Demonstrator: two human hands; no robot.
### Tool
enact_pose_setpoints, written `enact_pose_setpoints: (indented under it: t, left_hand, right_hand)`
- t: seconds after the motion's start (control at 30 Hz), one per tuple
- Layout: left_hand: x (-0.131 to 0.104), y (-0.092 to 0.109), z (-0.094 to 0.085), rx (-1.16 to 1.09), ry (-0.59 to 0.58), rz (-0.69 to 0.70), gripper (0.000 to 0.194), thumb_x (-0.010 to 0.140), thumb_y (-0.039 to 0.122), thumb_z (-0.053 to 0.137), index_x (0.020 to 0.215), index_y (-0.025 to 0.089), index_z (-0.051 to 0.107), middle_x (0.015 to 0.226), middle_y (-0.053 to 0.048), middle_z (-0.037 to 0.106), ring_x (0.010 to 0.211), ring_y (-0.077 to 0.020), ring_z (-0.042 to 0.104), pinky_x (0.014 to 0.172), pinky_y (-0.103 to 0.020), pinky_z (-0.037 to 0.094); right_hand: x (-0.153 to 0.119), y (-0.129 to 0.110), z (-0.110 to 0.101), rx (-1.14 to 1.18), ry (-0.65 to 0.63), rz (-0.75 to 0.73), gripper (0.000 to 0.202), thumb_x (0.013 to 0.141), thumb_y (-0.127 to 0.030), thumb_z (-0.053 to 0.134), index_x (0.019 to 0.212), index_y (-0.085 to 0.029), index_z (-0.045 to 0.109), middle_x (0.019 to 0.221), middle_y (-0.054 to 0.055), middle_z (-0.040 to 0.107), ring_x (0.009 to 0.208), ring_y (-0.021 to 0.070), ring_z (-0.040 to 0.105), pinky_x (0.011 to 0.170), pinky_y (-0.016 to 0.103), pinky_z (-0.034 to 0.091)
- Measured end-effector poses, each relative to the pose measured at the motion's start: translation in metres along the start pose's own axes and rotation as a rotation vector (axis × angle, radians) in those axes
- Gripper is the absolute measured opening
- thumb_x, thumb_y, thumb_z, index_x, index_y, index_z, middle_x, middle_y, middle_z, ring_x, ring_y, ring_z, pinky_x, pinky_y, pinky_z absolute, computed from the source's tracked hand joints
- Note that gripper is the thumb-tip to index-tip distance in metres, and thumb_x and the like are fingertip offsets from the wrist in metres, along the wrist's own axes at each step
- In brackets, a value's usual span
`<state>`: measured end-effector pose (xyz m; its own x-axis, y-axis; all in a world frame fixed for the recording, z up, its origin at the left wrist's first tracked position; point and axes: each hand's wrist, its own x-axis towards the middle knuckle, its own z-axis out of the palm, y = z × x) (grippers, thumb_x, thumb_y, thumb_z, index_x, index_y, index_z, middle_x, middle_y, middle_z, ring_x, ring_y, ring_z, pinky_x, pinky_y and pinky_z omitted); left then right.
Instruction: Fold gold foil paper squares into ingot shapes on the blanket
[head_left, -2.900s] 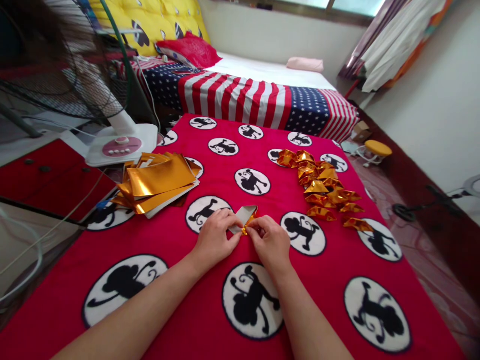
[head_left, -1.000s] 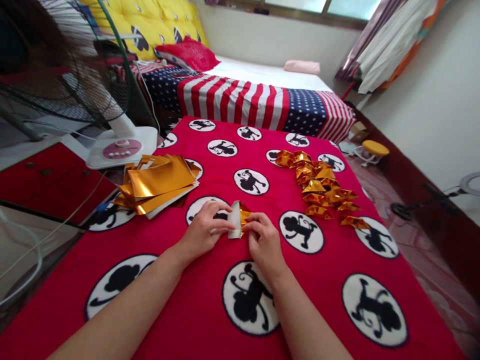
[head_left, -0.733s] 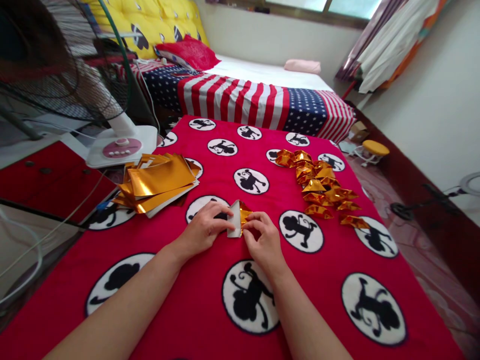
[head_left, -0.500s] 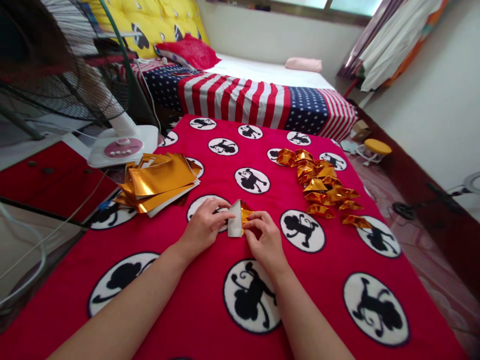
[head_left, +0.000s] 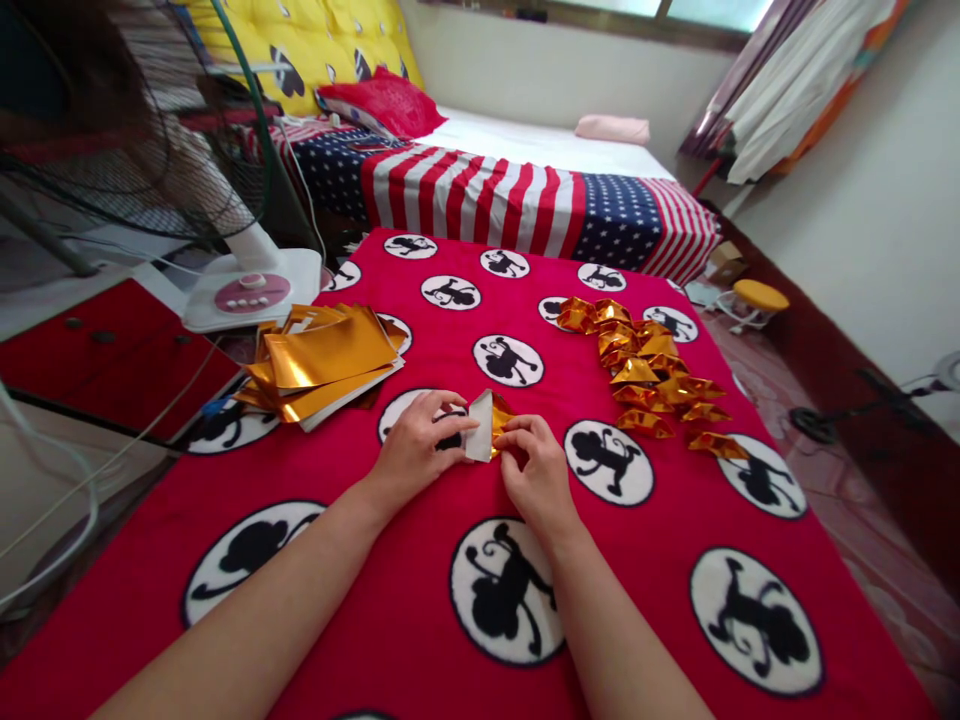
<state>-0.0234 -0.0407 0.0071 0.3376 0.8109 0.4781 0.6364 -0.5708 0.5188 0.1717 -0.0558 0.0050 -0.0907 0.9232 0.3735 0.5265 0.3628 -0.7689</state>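
A small folded piece of gold foil paper (head_left: 481, 428), with its white side showing on the left, is held between my two hands above the red cloth. My left hand (head_left: 420, 440) grips its left edge with thumb and fingers. On the gold side, my right hand (head_left: 534, 468) pinches the paper near its lower right. A stack of flat gold sheets (head_left: 330, 355) lies to the left. Several folded gold foil pieces (head_left: 637, 372) sit in a cluster on the right.
The red cloth (head_left: 375, 610) has white circles with black monkey figures. An electric fan (head_left: 251, 285) stands at the left beside a red panel (head_left: 105, 360). Behind is a bed with a striped and starred cover (head_left: 480, 200). A yellow stool (head_left: 760, 294) is at the right.
The paper's white flap has tilted and its lower edge has lifted a little. My left fingers have shifted along its left edge. The whole view has moved slightly.
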Motion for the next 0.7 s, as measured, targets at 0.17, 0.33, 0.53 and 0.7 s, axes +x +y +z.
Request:
enact_pose_setpoints:
  t: [0.17, 0.33, 0.53, 0.7]
  left_hand:
    - [0.018, -0.001, 0.010, -0.012, -0.026, 0.140, 0.008, 0.083, 0.023, 0.067, 0.089, 0.023, 0.073, 0.105, -0.007, 0.065, 0.096, -0.0191, 0.058, 0.084, -0.034, 0.049]
    - [0.037, -0.009, 0.016, -0.183, -0.182, 0.170, 0.017, 0.080, 0.009, 0.064, 0.091, 0.019, 0.072, 0.092, -0.005, 0.068, 0.087, -0.0153, 0.063, 0.078, -0.026, 0.050]
    - [0.036, -0.011, 0.013, -0.278, -0.187, 0.129, 0.024, 0.077, 0.002, 0.059, 0.088, 0.018, 0.073, 0.092, -0.006, 0.069, 0.086, -0.0147, 0.066, 0.078, -0.025, 0.051]
    - [0.038, -0.012, 0.012, -0.320, -0.214, 0.112, 0.023, 0.081, 0.005, 0.058, 0.090, 0.019, 0.074, 0.093, -0.006, 0.070, 0.086, -0.0145, 0.066, 0.078, -0.026, 0.051]
  right_hand:
    - [0.015, 0.009, -0.005, -0.044, 0.019, -0.014, 0.025, 0.072, -0.002, 0.053, 0.074, -0.021, 0.069, 0.093, 0.006, 0.060, 0.093, 0.0211, 0.060, 0.085, 0.037, 0.050]
    - [0.020, 0.013, -0.008, -0.054, 0.027, 0.009, 0.021, 0.073, -0.006, 0.056, 0.073, -0.020, 0.070, 0.093, 0.006, 0.061, 0.092, 0.0204, 0.060, 0.084, 0.035, 0.050]
    - [0.017, 0.012, -0.006, -0.044, 0.057, 0.058, 0.009, 0.076, -0.014, 0.062, 0.073, -0.020, 0.068, 0.094, 0.005, 0.061, 0.092, 0.0197, 0.060, 0.084, 0.034, 0.049]
    - [0.016, 0.009, -0.004, -0.058, 0.046, 0.080, 0.010, 0.074, -0.012, 0.065, 0.075, -0.021, 0.068, 0.097, 0.006, 0.059, 0.095, 0.0212, 0.059, 0.088, 0.037, 0.048]
